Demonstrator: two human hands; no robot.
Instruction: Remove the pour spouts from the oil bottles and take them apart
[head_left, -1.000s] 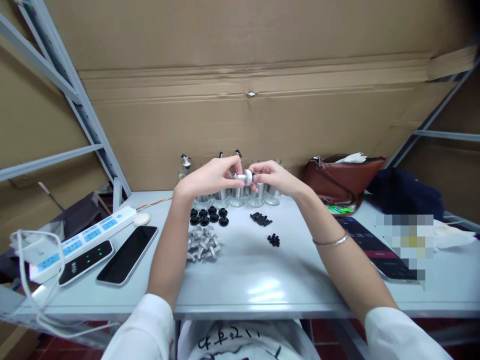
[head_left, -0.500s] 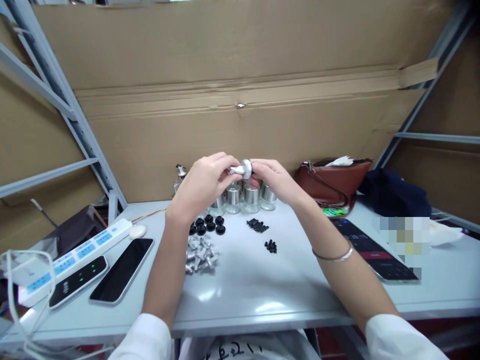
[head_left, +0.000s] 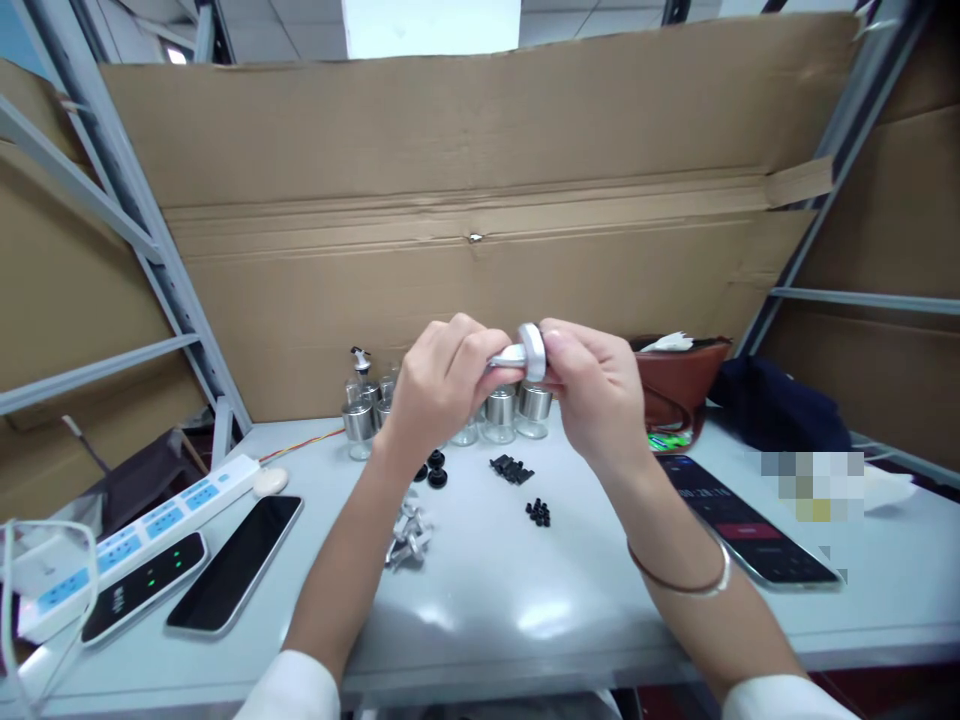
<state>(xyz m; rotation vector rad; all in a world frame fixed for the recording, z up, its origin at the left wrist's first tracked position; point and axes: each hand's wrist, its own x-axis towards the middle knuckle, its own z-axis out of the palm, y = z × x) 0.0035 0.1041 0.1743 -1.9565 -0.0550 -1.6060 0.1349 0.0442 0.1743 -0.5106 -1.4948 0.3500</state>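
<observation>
Both my hands are raised above the grey table and pinch one small silver metal cap part between them. My left hand grips its thin spout end. My right hand holds the round disc end, fingers curled. Below them on the table lie a heap of silver cap parts, black round rings and two small piles of tiny black pieces. A row of small glass bottles with silver collars stands at the back.
At the left lie a white power strip, a black device with green lights and a dark phone. Another phone lies at the right, near a brown bag and dark cloth. Cardboard walls stand behind.
Both hands have risen and come nearer to the camera with the silver part. The view has tilted upward, so the table items sit lower.
</observation>
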